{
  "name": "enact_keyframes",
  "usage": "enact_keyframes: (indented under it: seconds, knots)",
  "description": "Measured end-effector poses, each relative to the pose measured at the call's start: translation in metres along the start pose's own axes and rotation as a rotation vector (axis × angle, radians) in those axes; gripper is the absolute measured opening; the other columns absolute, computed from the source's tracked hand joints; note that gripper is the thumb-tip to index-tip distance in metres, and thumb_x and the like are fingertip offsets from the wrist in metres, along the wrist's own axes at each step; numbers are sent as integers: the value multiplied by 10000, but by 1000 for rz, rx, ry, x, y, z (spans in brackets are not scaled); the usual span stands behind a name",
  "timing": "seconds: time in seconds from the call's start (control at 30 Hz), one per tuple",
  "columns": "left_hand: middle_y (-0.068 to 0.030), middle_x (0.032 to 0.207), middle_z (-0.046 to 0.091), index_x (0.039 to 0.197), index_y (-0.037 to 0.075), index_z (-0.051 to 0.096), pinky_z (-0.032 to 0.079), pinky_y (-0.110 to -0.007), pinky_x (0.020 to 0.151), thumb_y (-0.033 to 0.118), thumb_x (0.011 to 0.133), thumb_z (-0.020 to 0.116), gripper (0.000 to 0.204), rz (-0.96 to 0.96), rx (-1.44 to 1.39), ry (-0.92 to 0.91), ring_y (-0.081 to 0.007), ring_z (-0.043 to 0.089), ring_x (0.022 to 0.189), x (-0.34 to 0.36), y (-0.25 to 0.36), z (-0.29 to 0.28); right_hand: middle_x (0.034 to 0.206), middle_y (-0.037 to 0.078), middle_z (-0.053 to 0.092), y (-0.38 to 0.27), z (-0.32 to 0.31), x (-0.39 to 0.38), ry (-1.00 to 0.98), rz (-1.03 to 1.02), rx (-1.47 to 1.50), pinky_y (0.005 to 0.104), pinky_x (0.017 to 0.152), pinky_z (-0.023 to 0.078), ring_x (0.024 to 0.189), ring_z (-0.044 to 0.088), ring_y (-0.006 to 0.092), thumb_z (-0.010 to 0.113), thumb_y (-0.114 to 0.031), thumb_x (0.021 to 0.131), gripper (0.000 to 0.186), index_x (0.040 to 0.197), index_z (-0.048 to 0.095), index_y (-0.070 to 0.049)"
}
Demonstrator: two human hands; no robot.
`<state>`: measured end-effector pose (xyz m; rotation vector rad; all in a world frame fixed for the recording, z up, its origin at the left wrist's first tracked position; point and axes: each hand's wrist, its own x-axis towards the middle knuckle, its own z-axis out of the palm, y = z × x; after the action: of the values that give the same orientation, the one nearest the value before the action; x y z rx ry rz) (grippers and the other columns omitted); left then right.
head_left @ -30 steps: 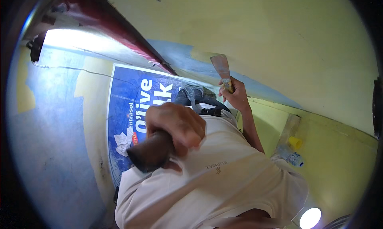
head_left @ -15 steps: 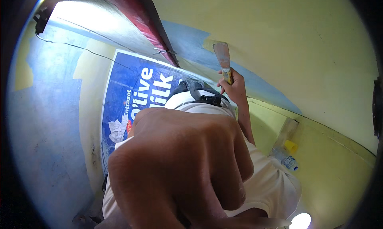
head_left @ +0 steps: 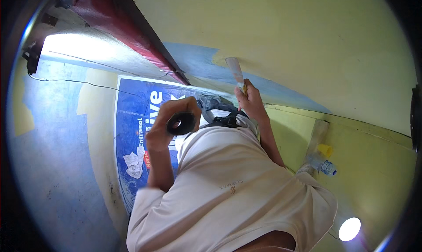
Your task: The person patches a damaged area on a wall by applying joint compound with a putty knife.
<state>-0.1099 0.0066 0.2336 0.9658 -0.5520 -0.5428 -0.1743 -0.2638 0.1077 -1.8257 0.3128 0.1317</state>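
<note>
My left hand (head_left: 178,106) is closed around a black cylindrical object (head_left: 187,123). Its round end, with a small hole in the middle, faces up toward me; the rest is hidden by the fingers. Further right, my right hand (head_left: 251,101) grips a paint scraper (head_left: 234,68) by its yellowish handle. The scraper's flat blade points up and away, in front of the yellow and blue painted wall (head_left: 198,54). A dark belt or bag (head_left: 226,113) sits at my waist, between the two hands, against my pale shirt (head_left: 228,164).
A blue poster (head_left: 127,116) with white lettering is at left, with a crumpled white piece (head_left: 134,164) on it. A red beam (head_left: 118,28) slants across the upper left. At right are a clear plastic bottle (head_left: 326,167), a yellow cup (head_left: 325,150) and a bright round lamp (head_left: 349,229).
My left hand, large and close in front of the view before, has moved down and away, and the black object now shows in it. The scraper has shifted slightly left and down.
</note>
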Motion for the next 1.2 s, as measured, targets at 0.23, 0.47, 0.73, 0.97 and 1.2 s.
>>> enact_keyframes:
  seconds: [0.23,0.47,0.73,0.97,1.2]
  knots:
    - [26,754,419,1159,53,493,277,-222,546,387,1051,473,351,-358,-39,166,-50,340,628,-19,-74,-54,745,80,624,-33,4,9,-105,74,63,306,503,531,546,625,139,574,-121,948,184,1063,508,6]
    - [15,767,462,1167,77,378,335,-235,542,316,1059,521,299,-440,140,349,-55,395,634,-18,-100,-74,625,18,510,-23,14,1,17,141,42,264,380,449,431,512,100,588,-257,989,271,1082,515,-13]
    - [-13,846,643,942,22,547,491,-244,663,3,885,720,183,-308,280,483,-69,601,774,-21,-110,-92,571,-5,504,23,26,4,92,176,96,272,362,400,389,482,89,614,-337,994,351,1079,600,3]
    - [-134,893,720,1090,30,498,520,-243,548,104,892,761,337,-393,251,498,-122,679,690,-17,-109,-79,578,9,556,64,29,32,85,87,-27,303,380,396,382,491,106,638,-386,982,395,970,651,8]
    - [-161,847,701,1027,54,398,566,-302,483,88,898,749,375,-397,190,560,-193,706,639,-15,-113,-70,575,-11,534,54,38,47,-4,60,82,281,379,376,411,488,82,640,-386,981,388,854,619,-20]
